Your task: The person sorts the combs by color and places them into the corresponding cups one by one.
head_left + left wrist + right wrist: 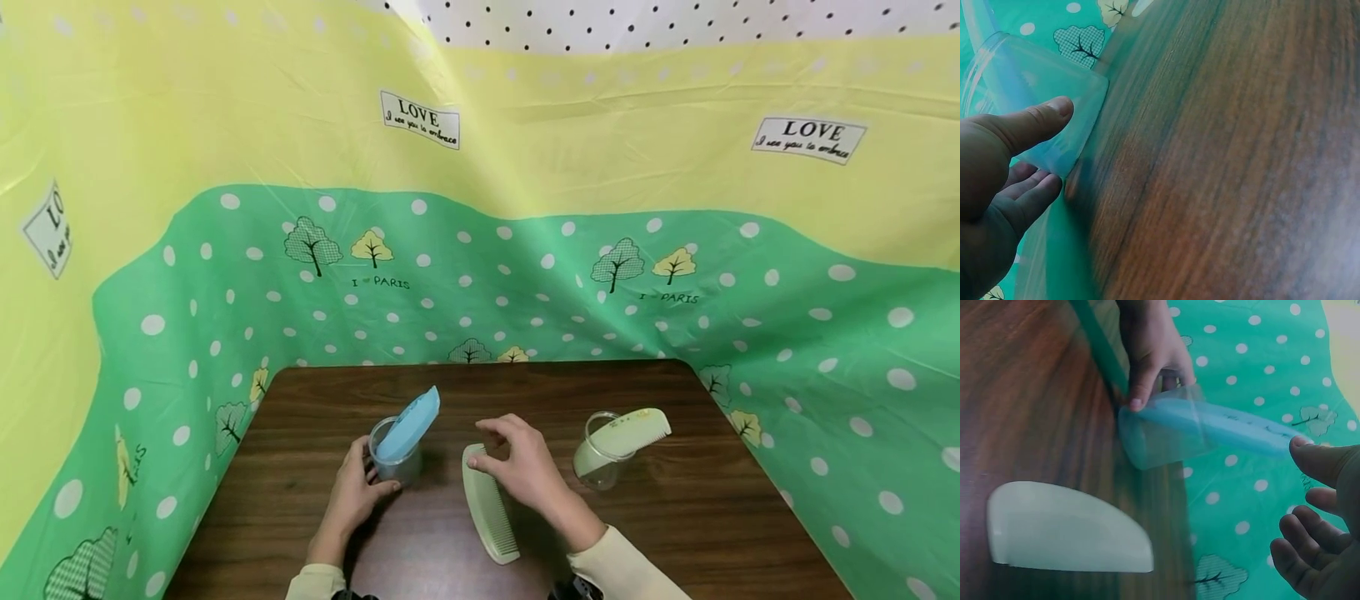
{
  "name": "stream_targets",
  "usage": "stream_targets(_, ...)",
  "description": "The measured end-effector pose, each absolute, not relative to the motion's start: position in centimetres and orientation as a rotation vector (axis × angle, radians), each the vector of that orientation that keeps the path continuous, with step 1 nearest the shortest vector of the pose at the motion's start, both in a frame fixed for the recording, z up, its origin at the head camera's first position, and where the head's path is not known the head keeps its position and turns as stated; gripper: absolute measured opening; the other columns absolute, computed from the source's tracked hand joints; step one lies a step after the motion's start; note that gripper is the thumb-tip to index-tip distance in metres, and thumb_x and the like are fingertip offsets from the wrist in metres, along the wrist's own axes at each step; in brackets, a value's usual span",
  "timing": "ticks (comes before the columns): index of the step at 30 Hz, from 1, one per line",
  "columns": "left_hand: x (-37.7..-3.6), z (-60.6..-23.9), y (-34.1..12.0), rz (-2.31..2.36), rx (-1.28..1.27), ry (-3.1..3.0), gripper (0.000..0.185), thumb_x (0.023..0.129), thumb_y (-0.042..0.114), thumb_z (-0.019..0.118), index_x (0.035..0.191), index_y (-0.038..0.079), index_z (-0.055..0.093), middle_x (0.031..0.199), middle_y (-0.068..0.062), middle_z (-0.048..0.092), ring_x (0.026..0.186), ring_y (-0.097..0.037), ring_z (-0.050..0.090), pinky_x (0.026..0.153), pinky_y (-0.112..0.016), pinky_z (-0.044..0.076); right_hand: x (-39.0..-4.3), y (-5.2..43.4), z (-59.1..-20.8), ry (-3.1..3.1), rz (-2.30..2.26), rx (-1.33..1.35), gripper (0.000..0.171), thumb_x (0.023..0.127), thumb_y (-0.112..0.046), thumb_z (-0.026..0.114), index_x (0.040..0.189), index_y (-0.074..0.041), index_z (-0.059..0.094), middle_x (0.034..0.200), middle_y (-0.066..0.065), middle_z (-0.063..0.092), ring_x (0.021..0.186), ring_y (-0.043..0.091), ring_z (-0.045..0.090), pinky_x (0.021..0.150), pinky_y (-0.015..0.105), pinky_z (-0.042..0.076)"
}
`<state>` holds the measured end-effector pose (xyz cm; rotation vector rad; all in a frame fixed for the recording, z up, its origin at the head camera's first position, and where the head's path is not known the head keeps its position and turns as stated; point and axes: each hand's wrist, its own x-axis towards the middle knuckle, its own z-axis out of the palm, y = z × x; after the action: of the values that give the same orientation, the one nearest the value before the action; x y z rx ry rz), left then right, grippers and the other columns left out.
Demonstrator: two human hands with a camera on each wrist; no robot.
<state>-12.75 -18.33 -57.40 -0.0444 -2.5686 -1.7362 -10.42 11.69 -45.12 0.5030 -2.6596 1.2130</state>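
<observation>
My left hand (372,483) grips a clear plastic cup (396,463) that stands on the dark wooden table (675,517), thumb on one side and fingers on the other. A blue comb (410,425) stands slanted in this cup. The left wrist view shows my thumb (1047,112) pressed on the cup wall (1035,69). My right hand (497,447) hovers with loosely curved fingers over the far end of a pale green comb (489,513) lying flat on the table and holds nothing. In the right wrist view the green comb (1066,528) lies below the cup (1160,434) and blue comb (1241,428).
A second clear cup (600,471) stands to the right with another pale green comb (633,431) leaning in it. A green and yellow dotted cloth (480,283) walls in the table at the back and on both sides.
</observation>
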Motion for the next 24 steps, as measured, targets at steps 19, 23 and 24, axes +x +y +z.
stream_targets(19, -12.7, -57.5, -18.4, -1.712, -0.054, -2.578, 0.090, 0.074, -0.006, 0.088, 0.147, -0.001, 0.035, 0.150, -0.029, 0.041, 0.139, -0.049, 0.046, 0.110, -0.048, 0.052, -8.6, 13.9, -50.9, -2.761, 1.214, 0.352, 0.051, 0.079, -0.033, 0.090, 0.121, -0.010, 0.071, 0.105, 0.005, 0.068, 0.090, 0.016, 0.066, 0.074, 0.026, 0.060)
stream_targets(23, -12.7, -57.5, -18.4, -1.714, -0.052, -2.581, 0.091, 0.075, -0.006, 0.088, 0.148, -0.001, 0.035, 0.151, -0.029, 0.040, 0.140, -0.049, 0.046, 0.110, -0.048, 0.052, -8.2, 13.9, -51.9, -2.765, 1.223, 0.333, 0.054, 0.077, -0.031, 0.091, 0.120, -0.007, 0.071, 0.105, 0.006, 0.068, 0.089, 0.017, 0.065, 0.073, 0.025, 0.060)
stream_targets(24, -12.7, -57.5, -18.4, -1.719, -0.050, -2.579, 0.091, 0.075, -0.006, 0.088, 0.148, -0.001, 0.035, 0.151, -0.029, 0.040, 0.140, -0.049, 0.046, 0.110, -0.048, 0.052, -8.1, 13.9, -52.0, -2.767, 1.217, 0.330, 0.054, 0.077, -0.031, 0.091, 0.120, -0.006, 0.071, 0.105, 0.008, 0.068, 0.088, 0.016, 0.065, 0.072, 0.024, 0.059)
